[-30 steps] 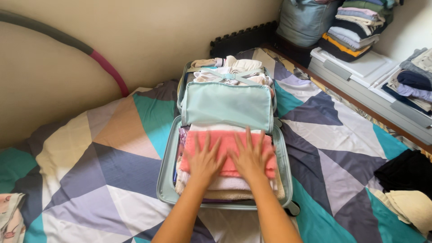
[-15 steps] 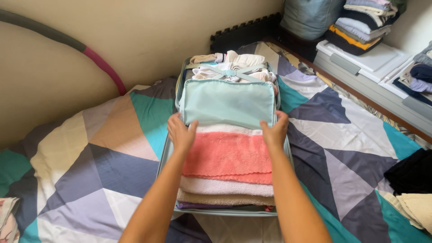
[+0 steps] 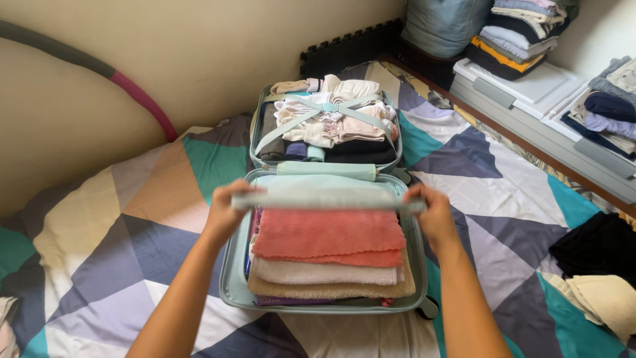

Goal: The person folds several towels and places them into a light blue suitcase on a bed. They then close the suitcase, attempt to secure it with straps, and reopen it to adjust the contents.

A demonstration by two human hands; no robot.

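Patchwork cloth in blue, green, grey and cream covers the bed (image 3: 132, 219), and it is the biggest thing here. On it lies one open suitcase (image 3: 233, 292), pale green, with two halves. The far half (image 3: 262, 132) is full of folded clothes held down by two crossed straps (image 3: 318, 109). The near half holds a stack of towels (image 3: 328, 255): one pink on top, then one cream, one tan, and a thin purple edge at the bottom, so four can be counted. Over the stack is the flap (image 3: 324, 199), a pale green cover for the near half. The left hand (image 3: 228, 212) is closed on the left end of the flap and the right hand (image 3: 434, 212) is closed on its right end, both gripping it tight, one hand on each side. The flap looks blurry, so it seems to be on the move just above the pink towel. It looks like the step is pulling the cover over the towels. That move would call for both hands going down together toward the near edge, keeping the flap flat so no towel bunches up. Off to the right are two white bins (image 3: 530, 86) with folded clothes on them, and one dark pile (image 3: 593, 242) sits on the bed.
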